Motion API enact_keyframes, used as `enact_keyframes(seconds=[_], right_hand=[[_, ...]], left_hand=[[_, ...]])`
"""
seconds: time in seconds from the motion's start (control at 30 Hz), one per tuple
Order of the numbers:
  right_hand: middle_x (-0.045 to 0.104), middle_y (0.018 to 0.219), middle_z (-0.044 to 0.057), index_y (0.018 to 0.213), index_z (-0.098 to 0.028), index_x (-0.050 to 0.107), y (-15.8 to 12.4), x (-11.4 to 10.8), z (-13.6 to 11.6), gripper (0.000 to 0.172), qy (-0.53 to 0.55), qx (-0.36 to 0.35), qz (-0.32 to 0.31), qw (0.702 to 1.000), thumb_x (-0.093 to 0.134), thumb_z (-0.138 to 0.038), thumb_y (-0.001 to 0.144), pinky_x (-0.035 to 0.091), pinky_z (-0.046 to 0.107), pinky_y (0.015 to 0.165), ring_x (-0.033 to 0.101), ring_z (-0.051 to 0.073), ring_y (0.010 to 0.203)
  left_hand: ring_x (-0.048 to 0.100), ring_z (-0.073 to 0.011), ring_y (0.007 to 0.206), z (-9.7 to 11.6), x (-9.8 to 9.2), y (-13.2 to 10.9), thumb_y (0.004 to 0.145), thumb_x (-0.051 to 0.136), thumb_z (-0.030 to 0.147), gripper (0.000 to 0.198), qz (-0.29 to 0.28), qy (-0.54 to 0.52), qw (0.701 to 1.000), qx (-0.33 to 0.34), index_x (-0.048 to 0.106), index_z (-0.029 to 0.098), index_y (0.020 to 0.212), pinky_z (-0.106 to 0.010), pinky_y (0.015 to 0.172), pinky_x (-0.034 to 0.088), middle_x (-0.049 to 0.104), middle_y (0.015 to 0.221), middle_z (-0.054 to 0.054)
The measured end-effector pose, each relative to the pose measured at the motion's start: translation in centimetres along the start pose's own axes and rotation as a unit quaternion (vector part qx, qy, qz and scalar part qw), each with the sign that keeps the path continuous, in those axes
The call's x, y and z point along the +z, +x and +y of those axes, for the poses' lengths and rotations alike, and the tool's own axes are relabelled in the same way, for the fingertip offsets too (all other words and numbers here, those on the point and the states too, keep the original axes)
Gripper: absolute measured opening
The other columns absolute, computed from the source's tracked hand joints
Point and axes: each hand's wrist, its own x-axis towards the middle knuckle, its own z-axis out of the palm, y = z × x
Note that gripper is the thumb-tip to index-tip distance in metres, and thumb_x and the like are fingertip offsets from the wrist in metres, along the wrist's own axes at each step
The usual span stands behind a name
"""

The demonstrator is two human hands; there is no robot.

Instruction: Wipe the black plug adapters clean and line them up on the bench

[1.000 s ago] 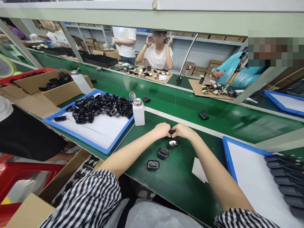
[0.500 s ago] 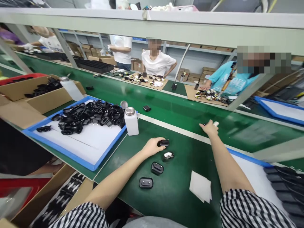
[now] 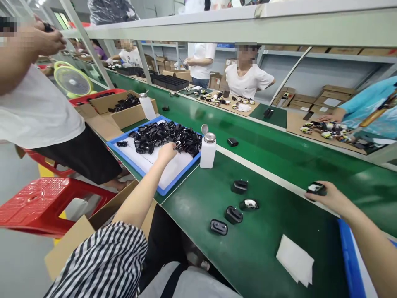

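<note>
My left hand (image 3: 167, 152) reaches into a blue-rimmed tray (image 3: 164, 192), its fingers closed at the edge of a pile of black plastic parts (image 3: 155, 134). What those fingers grip is hidden. My right hand (image 3: 333, 198) holds a black plug housing (image 3: 316, 188) with white showing on its face, at the belt's near edge. Between my hands, on the green tabletop, sit a black two-pin plug housing (image 3: 240, 186), another showing white inside (image 3: 249, 204), and two more two-pin plug housings (image 3: 233, 214) (image 3: 218, 227).
A white dispenser bottle (image 3: 208, 153) with its lid up stands by the tray's corner. A white cloth or paper (image 3: 296, 258) lies on the table. One black piece (image 3: 232, 142) rests on the green belt (image 3: 266, 149). A person and a red stool (image 3: 56, 203) are at left.
My left hand has left a plug housing on the table and moved left to the pile. My right hand now shows a black housing at the belt's edge. The view has turned left.
</note>
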Motion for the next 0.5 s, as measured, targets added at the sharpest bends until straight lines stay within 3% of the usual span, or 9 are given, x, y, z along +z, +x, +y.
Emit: enact_keyframes(seconds=[0.1,0.17,0.33,0.4,0.5], right_hand=[[0.055,0.071,0.008,0.076,-0.020,0.038,-4.0,1.0,-3.6,0.040,-0.038,0.055,-0.104,0.992,0.060,-0.038,0.048,0.042,0.032,0.053,0.054,0.024,0.061],[0.056,0.070,0.008,0.083,-0.018,0.038,-7.1,2.3,-5.8,0.045,-0.080,0.051,-0.146,0.985,0.058,-0.042,0.051,0.042,0.032,0.052,0.055,0.025,0.060],[0.057,0.060,0.009,0.090,-0.011,0.040,-12.7,6.5,-8.6,0.048,-0.205,-0.012,-0.107,0.973,0.047,-0.051,0.063,0.040,0.034,0.054,0.056,0.027,0.061],[0.058,0.064,0.011,0.087,-0.010,0.042,-13.6,7.7,-8.8,0.048,-0.231,-0.052,-0.069,0.969,0.047,-0.052,0.064,0.039,0.035,0.062,0.056,0.028,0.066],[0.058,0.069,0.013,0.085,-0.011,0.044,-13.8,8.3,-9.0,0.048,-0.241,-0.059,-0.039,0.968,0.047,-0.054,0.064,0.037,0.035,0.062,0.055,0.028,0.070]], left_hand=[[0.051,-0.0217,0.091,0.0,1.3,1.3,0.061,0.057,0.026,0.042,0.000,0.007,1.000,0.016,0.047,0.016,0.101,-0.028,0.073,0.041,0.051,0.102,-0.009],[0.050,-0.0224,0.092,0.2,2.3,1.3,0.062,0.056,0.029,0.044,0.011,0.013,0.999,0.027,0.044,0.017,0.103,-0.029,0.074,0.041,0.046,0.106,-0.009],[0.049,-0.0235,0.091,0.3,3.7,1.1,0.067,0.050,0.026,0.038,0.055,0.017,0.997,0.051,0.041,0.019,0.103,-0.031,0.073,0.040,0.040,0.107,-0.009],[0.050,-0.0227,0.089,0.2,3.9,1.2,0.068,0.047,0.023,0.035,0.068,0.007,0.996,0.056,0.041,0.018,0.102,-0.031,0.072,0.041,0.039,0.106,-0.010],[0.050,-0.0213,0.087,-0.1,3.9,1.3,0.067,0.046,0.020,0.032,0.066,-0.006,0.996,0.063,0.041,0.015,0.099,-0.031,0.073,0.040,0.040,0.104,-0.010]])
